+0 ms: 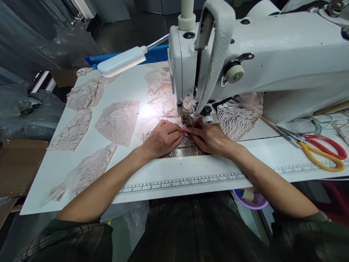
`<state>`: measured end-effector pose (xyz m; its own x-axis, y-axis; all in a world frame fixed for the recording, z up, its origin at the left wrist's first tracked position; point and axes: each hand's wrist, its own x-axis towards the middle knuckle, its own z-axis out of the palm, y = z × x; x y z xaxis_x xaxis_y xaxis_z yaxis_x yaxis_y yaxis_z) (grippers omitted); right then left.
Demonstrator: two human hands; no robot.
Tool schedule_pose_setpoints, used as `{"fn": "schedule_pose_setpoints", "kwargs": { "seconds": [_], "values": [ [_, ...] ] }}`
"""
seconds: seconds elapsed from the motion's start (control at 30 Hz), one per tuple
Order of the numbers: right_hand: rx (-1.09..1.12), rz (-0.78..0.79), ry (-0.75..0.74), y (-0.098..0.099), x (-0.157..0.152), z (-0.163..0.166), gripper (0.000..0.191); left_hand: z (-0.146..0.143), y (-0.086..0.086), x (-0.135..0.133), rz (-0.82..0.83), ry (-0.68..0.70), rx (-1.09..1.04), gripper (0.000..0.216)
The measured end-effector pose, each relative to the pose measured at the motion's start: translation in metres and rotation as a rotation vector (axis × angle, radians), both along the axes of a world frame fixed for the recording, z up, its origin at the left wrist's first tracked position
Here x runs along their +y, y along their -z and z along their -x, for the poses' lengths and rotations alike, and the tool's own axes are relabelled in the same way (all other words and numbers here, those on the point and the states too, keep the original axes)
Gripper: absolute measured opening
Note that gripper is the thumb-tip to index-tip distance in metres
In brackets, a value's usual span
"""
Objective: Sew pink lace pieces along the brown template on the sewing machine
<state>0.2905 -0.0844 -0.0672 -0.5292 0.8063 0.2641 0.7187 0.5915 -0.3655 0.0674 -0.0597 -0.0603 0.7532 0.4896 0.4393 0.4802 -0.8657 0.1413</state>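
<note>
Pale pink floral lace pieces (118,122) are laid on a white table (169,174) printed with a black ruler scale (182,181). A white sewing machine (272,54) is shown; scissors (319,147) are handled red and yellow.

Both hands' fingers (177,131) on pink lace (148,125) under sewing machine (245,54).

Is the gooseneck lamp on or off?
On: the lamp throws a bright patch onto the lace by the sewing machine.

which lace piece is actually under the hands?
The lace piece at the presser foot: left hand and right hand press it. The others lie untouched further left.
</note>
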Motion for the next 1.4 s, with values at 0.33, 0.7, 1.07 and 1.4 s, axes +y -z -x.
{"fn": "schedule_pose_setpoints", "kwargs": {
  "seconds": [0.33,0.7,1.07,1.4],
  "values": [
    [0.031,0.031,-0.008,0.003,-0.001,-0.003,0.04,0.005,-0.008,0.0,-0.008,0.122,0.009,0.013],
    [0.137,0.065,0.004,0.003,-0.001,-0.003,0.039,0.006,-0.005,-0.001,-0.055,0.094,-0.053,0.012],
    [0.157,0.286,-0.079,-0.055,-0.014,-0.049,0.029,0.018,-0.019,-0.005,0.144,0.261,0.04,0.02],
    [-0.018,-0.103,-0.03,-0.017,-0.065,-0.071,0.025,0.007,-0.005,-0.005,0.334,0.129,-0.279,0.023]
  ]
}}
